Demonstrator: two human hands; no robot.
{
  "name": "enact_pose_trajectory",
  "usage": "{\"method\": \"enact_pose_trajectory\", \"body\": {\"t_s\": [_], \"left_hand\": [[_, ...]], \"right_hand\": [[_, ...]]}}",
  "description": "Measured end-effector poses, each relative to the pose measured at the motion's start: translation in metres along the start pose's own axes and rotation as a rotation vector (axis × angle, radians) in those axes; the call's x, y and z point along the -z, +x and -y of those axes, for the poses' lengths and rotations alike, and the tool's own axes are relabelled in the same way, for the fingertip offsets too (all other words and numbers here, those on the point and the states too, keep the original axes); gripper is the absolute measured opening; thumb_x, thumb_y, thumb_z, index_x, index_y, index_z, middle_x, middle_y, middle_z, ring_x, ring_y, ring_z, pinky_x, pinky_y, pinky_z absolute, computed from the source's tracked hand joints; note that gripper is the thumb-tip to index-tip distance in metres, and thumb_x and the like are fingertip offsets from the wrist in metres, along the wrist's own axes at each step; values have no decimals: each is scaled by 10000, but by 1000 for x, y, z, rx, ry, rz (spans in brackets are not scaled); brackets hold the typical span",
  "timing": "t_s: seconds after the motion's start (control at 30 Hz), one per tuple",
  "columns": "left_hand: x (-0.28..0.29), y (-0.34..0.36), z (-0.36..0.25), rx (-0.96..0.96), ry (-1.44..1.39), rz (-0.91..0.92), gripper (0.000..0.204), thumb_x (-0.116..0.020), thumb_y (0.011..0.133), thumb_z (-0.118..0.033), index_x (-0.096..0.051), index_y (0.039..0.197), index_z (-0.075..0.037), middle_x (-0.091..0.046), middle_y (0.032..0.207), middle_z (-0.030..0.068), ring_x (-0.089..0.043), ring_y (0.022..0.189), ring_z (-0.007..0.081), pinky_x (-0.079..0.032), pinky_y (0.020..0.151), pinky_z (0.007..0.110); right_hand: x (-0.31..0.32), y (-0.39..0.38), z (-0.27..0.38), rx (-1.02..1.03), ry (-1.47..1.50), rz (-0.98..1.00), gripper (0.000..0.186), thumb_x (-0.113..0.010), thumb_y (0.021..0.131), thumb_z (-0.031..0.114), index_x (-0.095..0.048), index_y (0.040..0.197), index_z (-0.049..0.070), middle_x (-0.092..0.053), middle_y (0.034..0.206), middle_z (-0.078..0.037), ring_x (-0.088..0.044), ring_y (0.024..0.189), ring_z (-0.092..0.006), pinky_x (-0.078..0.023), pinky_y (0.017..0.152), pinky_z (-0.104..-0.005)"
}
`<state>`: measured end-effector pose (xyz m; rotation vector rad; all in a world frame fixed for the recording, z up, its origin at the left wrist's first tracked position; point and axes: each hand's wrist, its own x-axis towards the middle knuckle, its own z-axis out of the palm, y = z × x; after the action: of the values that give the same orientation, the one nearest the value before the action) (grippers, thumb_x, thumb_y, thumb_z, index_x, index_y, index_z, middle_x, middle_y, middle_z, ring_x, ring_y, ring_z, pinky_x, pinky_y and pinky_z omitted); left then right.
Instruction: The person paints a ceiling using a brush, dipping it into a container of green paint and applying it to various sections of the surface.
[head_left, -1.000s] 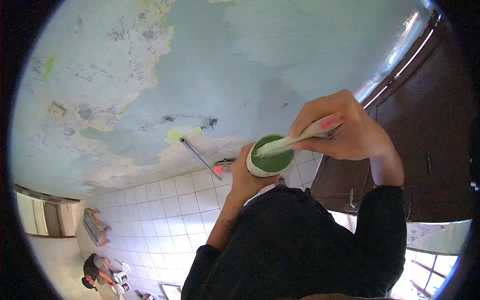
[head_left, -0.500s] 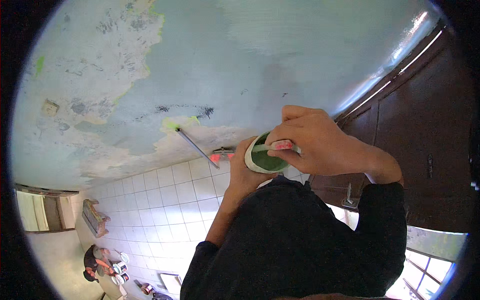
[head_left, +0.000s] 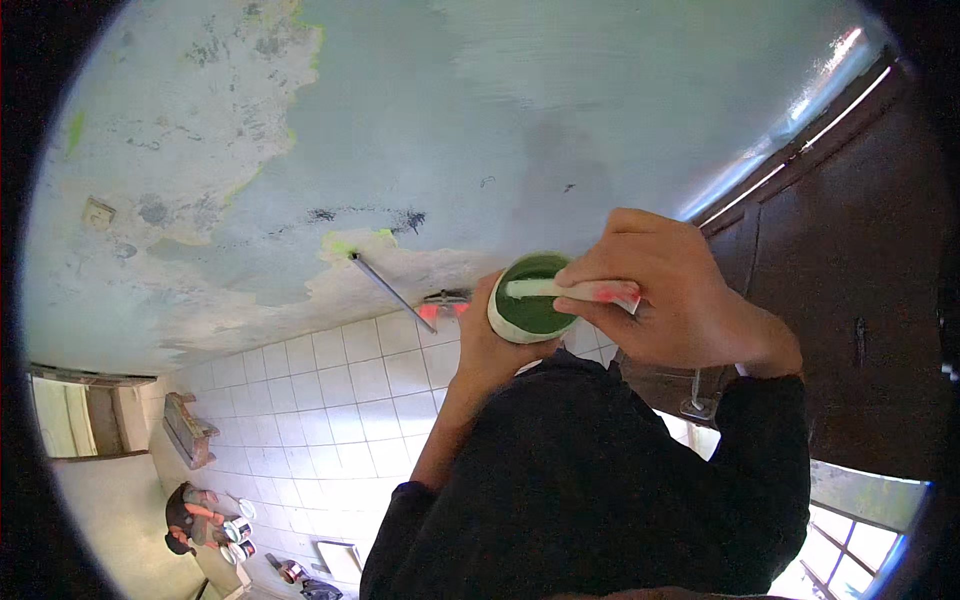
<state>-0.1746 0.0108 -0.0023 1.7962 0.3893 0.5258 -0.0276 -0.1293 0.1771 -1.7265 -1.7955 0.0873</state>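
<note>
My left hand (head_left: 482, 335) is wrapped around a pale cup (head_left: 522, 334) from its left side. Green paint (head_left: 535, 312) lies inside the cup, its rim smeared with the same colour. Between the thumb and fingers of my right hand (head_left: 660, 285) is a paintbrush (head_left: 590, 291), pale with a red patch toward its end. It lies nearly level across the cup's mouth, its far end over the paint. My fingers hide part of it, and its bristles cannot be made out clearly.
A patchy blue-green wall (head_left: 420, 150) rises ahead, with a grey rod (head_left: 392, 290) against its lower part. To the right is a dark brown door (head_left: 850, 300). On the white tiled floor (head_left: 330, 390), far left, a person (head_left: 185, 515) crouches beside several paint buckets (head_left: 238, 530).
My right hand has shifted slightly right and down with the paintbrush, and more of the brush shows over the cup. My left hand still holds the cup in nearly the same place.
</note>
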Motion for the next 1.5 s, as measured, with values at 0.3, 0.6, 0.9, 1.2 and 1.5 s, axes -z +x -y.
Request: {"method": "enact_pose_trajectory", "body": {"t_s": [0.3,0.6,0.9,1.2,1.5], "left_hand": [[5,4,-7,-31,-67,12,903,-995,612,-215,-504,1348,-36,-676,1232,141,-665,1154,257,-526,991,394],[6,6,-9,-2,-111,23,905,-989,618,-194,-497,1361,-34,-681,1239,149,-669,1155,254,-534,987,392],[10,6,-14,25,-80,31,898,-980,628,-175,-485,1364,-35,-685,1232,149,-674,1143,253,-537,982,393],[10,7,-11,-1,-118,21,864,-975,633,-170,-503,1345,-39,-681,1231,142,-672,1138,256,-536,973,394],[14,8,-6,12,-74,90,887,-987,631,-178,-482,1345,-32,-660,1231,120,-653,1140,229,-538,975,390]], "right_hand": [[-19,-16,5,148,-62,-150,318,-786,743,-10,-687,1044,15,-686,938,-104,-670,792,-263,-566,675,-368],[-29,-25,3,188,-115,-195,391,-794,732,-15,-682,1107,-18,-707,1006,-143,-687,763,-259,-581,651,-366],[-33,-25,-1,229,-132,-208,421,-796,728,-8,-674,1130,-24,-714,1054,-174,-718,807,-285,-598,677,-384],[-33,-23,-1,173,-115,-178,383,-793,744,14,-672,1108,2,-694,1043,-137,-698,814,-285,-584,697,-384],[-11,-4,-24,-269,201,-184,215,-708,983,198,-650,994,-10,-694,892,-117,-692,767,-208,-552,680,-326]]}}
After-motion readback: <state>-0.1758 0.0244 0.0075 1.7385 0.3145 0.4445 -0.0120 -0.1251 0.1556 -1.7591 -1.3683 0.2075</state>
